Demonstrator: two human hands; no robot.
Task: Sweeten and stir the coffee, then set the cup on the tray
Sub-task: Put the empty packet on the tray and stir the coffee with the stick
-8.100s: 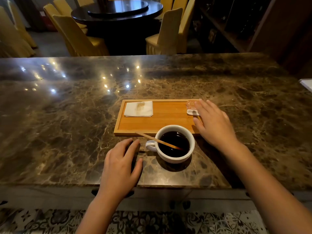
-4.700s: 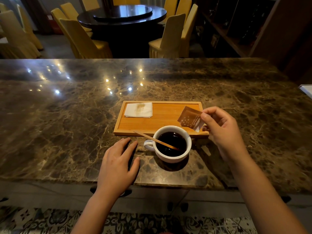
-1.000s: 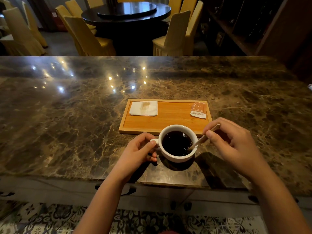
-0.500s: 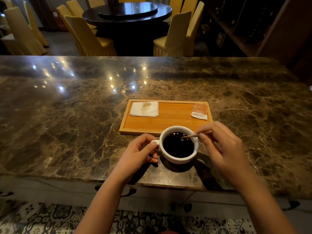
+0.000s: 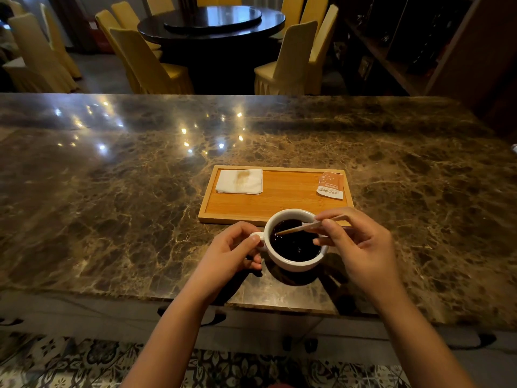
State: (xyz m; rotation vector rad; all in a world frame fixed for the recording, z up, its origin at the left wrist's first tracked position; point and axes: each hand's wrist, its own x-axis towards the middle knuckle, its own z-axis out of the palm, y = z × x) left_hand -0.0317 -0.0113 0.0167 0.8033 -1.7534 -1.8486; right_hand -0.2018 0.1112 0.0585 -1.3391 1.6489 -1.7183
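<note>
Since half a second ago, the thin wooden stirrer (image 5: 302, 227) has swung flatter across the round white ceramic cup (image 5: 295, 261), pinched in the right hand (image 5: 361, 247). Left hand (image 5: 226, 254) clamps the handle. Cup sits on the brown marble worktop (image 5: 112, 205), just before the rectangular bamboo tray (image 5: 279, 200).

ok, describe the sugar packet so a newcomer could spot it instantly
Find the wooden tray on the marble counter, just beyond the coffee cup. The sugar packet lies in its far right corner: small and orange, unlike the white stained napkin opposite.
</note>
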